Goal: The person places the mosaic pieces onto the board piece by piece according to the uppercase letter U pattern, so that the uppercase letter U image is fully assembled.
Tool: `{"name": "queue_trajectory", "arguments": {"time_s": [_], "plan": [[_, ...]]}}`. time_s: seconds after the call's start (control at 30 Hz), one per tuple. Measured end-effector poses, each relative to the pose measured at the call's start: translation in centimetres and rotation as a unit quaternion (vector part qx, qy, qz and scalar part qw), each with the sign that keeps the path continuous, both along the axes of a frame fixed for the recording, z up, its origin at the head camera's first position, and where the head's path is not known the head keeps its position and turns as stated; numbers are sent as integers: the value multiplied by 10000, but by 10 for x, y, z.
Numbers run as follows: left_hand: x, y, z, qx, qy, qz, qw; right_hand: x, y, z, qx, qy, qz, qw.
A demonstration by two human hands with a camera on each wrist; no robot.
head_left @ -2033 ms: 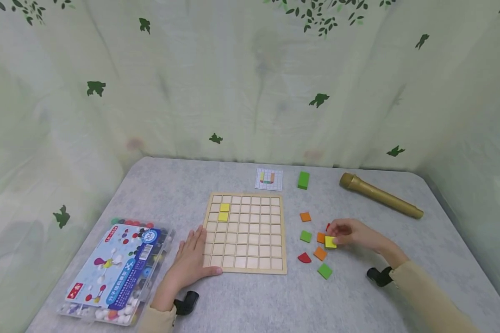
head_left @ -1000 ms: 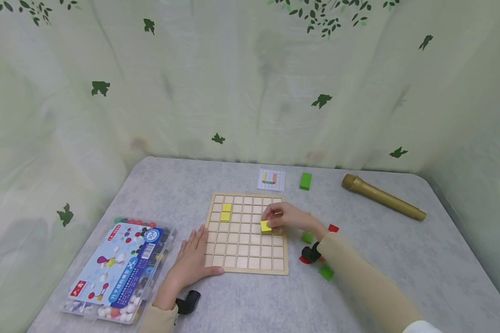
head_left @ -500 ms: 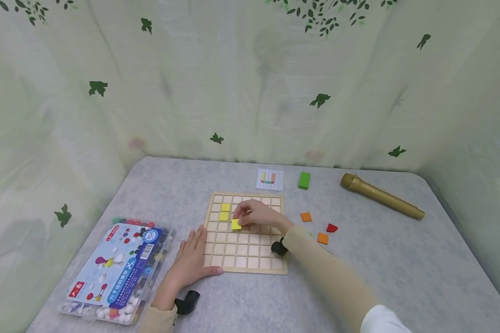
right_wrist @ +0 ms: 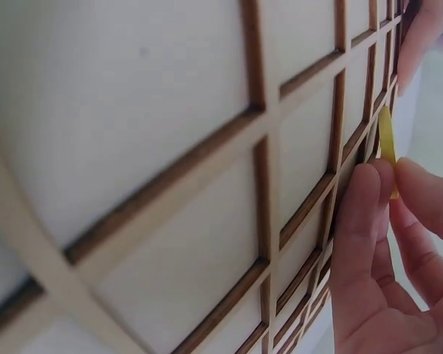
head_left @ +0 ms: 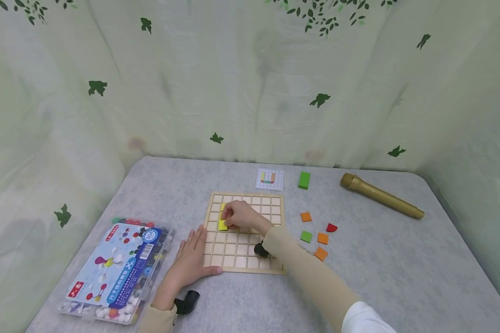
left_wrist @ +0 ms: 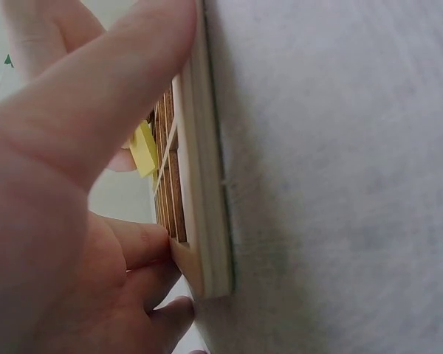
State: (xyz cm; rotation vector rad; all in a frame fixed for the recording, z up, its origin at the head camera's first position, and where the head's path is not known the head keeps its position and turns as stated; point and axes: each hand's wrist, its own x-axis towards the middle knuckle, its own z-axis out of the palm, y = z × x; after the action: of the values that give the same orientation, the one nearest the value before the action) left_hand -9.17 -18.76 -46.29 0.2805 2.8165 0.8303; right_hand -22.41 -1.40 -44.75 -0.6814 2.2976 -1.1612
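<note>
Leftward over the wooden grid board (head_left: 241, 249) is where the right hand (head_left: 243, 216) has shifted in the head view; half a second ago it was a little further right, and the yellow tile (head_left: 222, 225) has travelled with it. Its thumb and fingers are closed in a pinch on that tile, which is by the board's left side, just on the near side of another yellow tile (head_left: 222, 206) partly covered by the hand. The left hand (head_left: 189, 261) lies with fingers fairly straight along the left edge, thumb stretched out at the near corner, touching the board without gripping it. To the right of the board are three orange tiles (head_left: 322, 238), a green tile (head_left: 306, 236) and a red piece (head_left: 331, 227); beyond it are a patterned card (head_left: 269, 179) and a green block (head_left: 304, 180)

From the left wrist, the left thumb reaches across to the board's edge, and the pinched tile shows tilted just beyond

From the right wrist, the tile appears nearly edge-on between thumb and fingertips, close to the grid; whether it touches, I cannot tell
</note>
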Motion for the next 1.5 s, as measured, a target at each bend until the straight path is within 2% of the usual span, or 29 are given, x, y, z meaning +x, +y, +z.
{"name": "queue_trajectory", "arguments": {"time_s": [0.23,0.53,0.73,1.0,1.2,1.5], "plan": [[-2,1,-2,-64,-20,-19,10000,2,1,-2,38,129,-112,9998],[-2,0,-1,-50,6,-31,10000,2,9,-4,-581,-187,-266,9978],[-3,2,-1,-102,-19,-40,9999,1,22,0,-738,-212,-64,9970],[-4,4,-1,-134,13,11,9999,-6,81,4,-1317,-473,308,9897],[-4,3,-2,-141,-41,55,9999,-7,137,6,-1352,-789,54,9876],[-3,1,-4,-101,-49,57,9999,-6,213,5,-1222,-644,-458,9894]]}}
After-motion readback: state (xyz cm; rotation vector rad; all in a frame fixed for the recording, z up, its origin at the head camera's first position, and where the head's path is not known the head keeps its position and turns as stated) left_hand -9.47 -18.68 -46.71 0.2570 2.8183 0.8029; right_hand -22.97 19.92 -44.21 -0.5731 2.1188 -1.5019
